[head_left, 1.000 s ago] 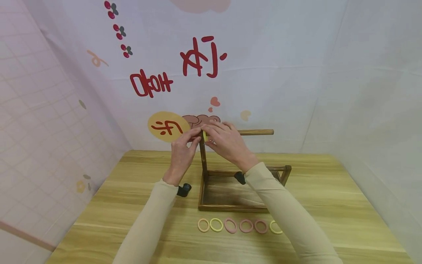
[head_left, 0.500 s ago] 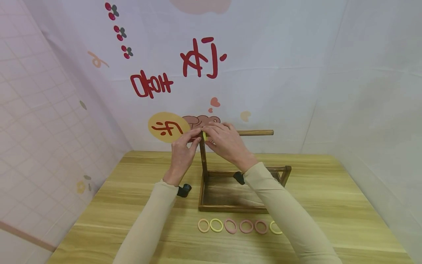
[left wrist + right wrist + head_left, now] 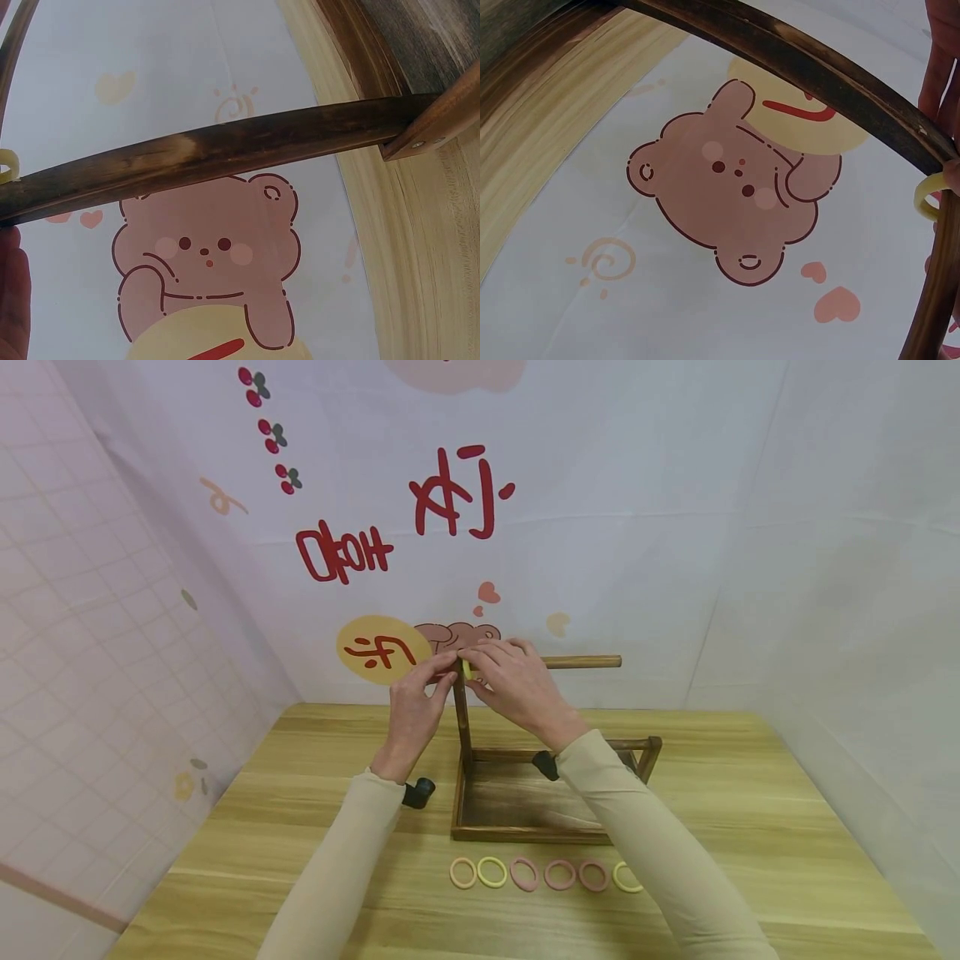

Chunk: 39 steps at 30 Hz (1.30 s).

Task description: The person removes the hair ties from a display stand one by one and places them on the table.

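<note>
My right hand (image 3: 521, 689) holds a yellow ring (image 3: 467, 670) at the top corner of the dark wooden stand, where the horizontal rod (image 3: 585, 662) meets the upright post (image 3: 462, 718). In the right wrist view the yellow ring (image 3: 921, 199) encircles the rod close to that corner, its far part hidden by fingers. My left hand (image 3: 415, 706) grips the post's top from the left, index finger and thumb at the wood. At the left edge of the left wrist view, part of the yellow ring (image 3: 9, 163) shows above the post (image 3: 210, 150).
In front of the stand's tray base (image 3: 525, 834) a row of rings lies on the wooden table (image 3: 300, 827): one peach (image 3: 452, 872), pink ones (image 3: 560, 887) and yellow ones (image 3: 492, 885). My right sleeve (image 3: 660, 852) overlaps the row's right end. A printed cloth (image 3: 622, 552) hangs behind.
</note>
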Motion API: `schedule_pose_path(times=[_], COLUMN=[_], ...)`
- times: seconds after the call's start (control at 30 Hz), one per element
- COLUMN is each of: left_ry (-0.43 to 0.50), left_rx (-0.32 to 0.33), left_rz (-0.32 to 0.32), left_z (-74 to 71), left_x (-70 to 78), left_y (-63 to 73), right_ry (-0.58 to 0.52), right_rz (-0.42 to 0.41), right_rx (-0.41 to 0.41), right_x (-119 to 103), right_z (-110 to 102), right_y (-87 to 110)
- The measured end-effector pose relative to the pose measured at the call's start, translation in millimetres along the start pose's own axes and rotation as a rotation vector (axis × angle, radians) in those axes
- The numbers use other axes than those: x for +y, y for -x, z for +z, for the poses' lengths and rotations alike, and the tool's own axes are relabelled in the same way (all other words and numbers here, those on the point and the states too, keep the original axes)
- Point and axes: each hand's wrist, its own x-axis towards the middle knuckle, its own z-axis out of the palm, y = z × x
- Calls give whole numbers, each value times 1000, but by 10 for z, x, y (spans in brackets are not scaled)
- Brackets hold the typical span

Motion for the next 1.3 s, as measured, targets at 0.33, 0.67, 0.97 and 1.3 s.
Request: schedule_pose_path(times=[0.33,0.67,0.97,1.3], left_ry=[-2,-17,-12,3], left_rx=[0,-13,-16,-3], left_rz=[-4,-9,-16,-22], left_z=[3,-8,-6,-5], left_x=[0,4,9,18], left_y=[1,0,3,5], right_ry=[-15,-15,-28,-47], right_rz=[2,2,14,41], right_rx=[4,20,23,10], right_x=[22,57,79,133], right_z=[-33,-56,-103,-126], right_y=[20,62,97,147])
